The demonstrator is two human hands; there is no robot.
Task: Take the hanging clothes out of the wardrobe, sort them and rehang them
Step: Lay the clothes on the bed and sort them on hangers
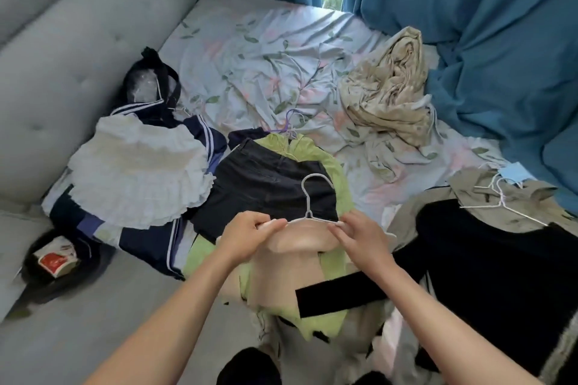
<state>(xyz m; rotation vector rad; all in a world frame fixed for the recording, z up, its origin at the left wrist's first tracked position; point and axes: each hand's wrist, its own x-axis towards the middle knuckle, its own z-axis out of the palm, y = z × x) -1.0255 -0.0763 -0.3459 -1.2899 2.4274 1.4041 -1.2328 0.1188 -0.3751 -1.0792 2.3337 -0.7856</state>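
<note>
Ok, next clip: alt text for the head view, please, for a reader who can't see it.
Both hands, the left hand and right hand, pinch the shoulders of a pale peach garment onto a white hanger above a bed. Around it on the floral sheet lie black shorts, a white ruffled skirt and other clothes.

Bare forearms [175,300], no sleeves
</note>
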